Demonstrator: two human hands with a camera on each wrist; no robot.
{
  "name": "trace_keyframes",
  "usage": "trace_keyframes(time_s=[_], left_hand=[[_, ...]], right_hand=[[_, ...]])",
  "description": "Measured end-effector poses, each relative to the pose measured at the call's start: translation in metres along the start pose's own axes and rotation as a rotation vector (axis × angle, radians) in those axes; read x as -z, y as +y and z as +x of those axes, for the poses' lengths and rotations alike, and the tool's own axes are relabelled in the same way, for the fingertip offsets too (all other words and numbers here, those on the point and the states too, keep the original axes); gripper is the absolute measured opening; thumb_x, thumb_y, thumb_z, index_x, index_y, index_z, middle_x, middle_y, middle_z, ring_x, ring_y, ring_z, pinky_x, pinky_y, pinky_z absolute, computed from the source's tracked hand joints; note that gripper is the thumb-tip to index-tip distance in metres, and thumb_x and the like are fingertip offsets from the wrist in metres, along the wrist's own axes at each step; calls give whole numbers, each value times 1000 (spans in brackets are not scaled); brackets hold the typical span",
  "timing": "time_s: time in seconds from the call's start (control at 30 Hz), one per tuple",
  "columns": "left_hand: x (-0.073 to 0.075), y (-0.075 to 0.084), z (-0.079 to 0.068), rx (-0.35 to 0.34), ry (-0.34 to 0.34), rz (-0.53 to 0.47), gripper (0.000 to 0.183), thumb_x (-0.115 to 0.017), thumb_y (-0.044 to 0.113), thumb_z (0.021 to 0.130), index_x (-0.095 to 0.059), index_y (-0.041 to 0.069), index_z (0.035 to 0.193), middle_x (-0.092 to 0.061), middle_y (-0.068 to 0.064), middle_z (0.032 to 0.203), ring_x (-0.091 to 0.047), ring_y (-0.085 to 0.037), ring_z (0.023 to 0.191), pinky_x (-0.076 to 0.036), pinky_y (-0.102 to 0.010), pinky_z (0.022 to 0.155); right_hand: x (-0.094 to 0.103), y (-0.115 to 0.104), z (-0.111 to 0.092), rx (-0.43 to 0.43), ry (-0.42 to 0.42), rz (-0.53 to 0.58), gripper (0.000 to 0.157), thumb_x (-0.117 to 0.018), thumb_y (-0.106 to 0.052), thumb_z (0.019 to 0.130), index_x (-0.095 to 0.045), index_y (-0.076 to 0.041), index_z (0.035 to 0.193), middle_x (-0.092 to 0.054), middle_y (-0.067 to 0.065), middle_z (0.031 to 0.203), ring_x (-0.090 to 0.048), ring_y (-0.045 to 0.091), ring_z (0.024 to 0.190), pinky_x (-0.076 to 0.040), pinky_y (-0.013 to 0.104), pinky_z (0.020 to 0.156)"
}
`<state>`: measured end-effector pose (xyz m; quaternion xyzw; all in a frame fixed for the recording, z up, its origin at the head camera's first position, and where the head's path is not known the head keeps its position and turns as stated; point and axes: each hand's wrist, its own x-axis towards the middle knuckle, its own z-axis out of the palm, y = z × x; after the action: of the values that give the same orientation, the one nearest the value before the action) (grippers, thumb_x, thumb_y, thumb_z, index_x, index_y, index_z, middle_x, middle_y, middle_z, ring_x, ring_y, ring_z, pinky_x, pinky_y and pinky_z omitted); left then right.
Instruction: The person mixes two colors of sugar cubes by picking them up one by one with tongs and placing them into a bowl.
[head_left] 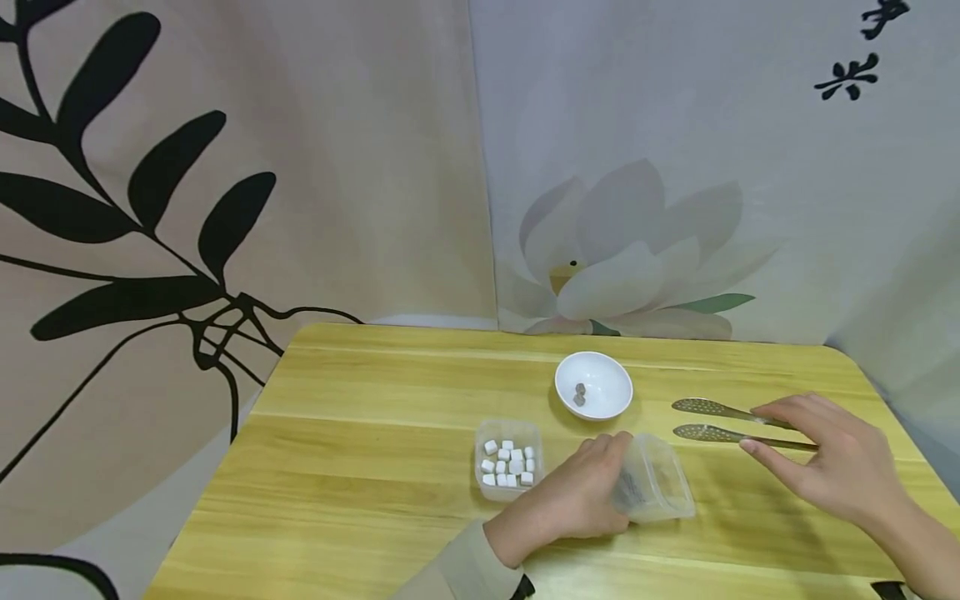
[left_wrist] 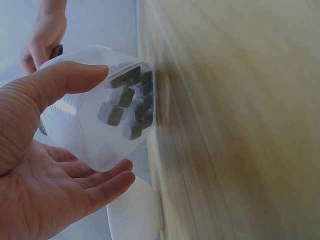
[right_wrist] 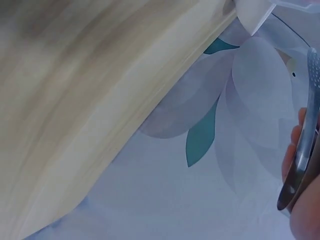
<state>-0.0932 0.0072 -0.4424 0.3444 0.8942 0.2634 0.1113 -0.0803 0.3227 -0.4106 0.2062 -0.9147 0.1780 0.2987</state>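
My left hand [head_left: 581,492] grips a clear plastic container [head_left: 663,483] low over the table, tipped on its side with its mouth toward the right. Several dark cubes [left_wrist: 115,114] show through its base in the left wrist view, where the thumb lies along one side and the fingers along the other. In my right hand [head_left: 840,458] is a pair of metal tongs [head_left: 705,407] with perforated tips. The tongs' arms stand apart, pointing left, with nothing between the tips. Part of the tongs [right_wrist: 306,145] also shows at the right wrist view's edge.
A white bowl [head_left: 611,379] behind the container holds a couple of small brownish cubes [head_left: 580,394]. Left of my left hand stands another clear container [head_left: 483,492] with several white cubes [head_left: 516,467]. The wooden table [head_left: 360,417] ends at a printed curtain [head_left: 390,167].
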Motion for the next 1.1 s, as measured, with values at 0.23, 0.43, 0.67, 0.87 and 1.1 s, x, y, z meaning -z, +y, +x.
trace_keyframes(time_s=[0.23, 0.43, 0.67, 0.87, 1.1], left_hand=[[1, 1, 0, 3, 1, 11, 90, -94, 15, 69, -44, 12, 143, -56, 4, 121, -52, -9, 109, -48, -19, 96], [2, 1, 0, 8, -3, 2, 90, -94, 15, 70, -42, 12, 144, -56, 4, 122, -52, -9, 110, -47, -19, 96], [1, 1, 0, 14, -7, -17, 91, -94, 15, 70, -42, 14, 145, -55, 5, 121, -50, -7, 108, -48, -19, 94], [0, 0, -1, -1, -6, -10, 91, -94, 16, 70, -42, 14, 144, -55, 5, 120, -50, -7, 107, -48, -18, 93], [1, -1, 0, -4, -13, -2, 87, -93, 16, 71, -42, 14, 142, -53, 5, 119, -49, -7, 106, -48, -17, 91]], right_hand=[[1, -4, -14, 19, -41, -7, 43, -96, -28, 58, -78, -22, 97, -72, -9, 94, -52, -14, 93, -45, 19, 58], [-2, -4, -17, 108, -24, 9, 38, -86, -55, 76, -79, -22, 95, -72, -10, 92, -59, -4, 86, -48, 19, 57], [-8, -6, -20, 123, -40, 13, 39, -80, -60, 81, -79, -24, 96, -71, -14, 94, -61, -1, 86, -51, 21, 60], [-23, -12, -19, 162, -47, 11, 44, -70, -64, 89, -79, -22, 96, -72, -12, 95, -67, 11, 83, -54, 26, 64], [-38, -19, -13, 217, -58, 4, 51, -60, -67, 95, -79, -20, 93, -72, -11, 93, -69, 13, 79, -54, 29, 62]])
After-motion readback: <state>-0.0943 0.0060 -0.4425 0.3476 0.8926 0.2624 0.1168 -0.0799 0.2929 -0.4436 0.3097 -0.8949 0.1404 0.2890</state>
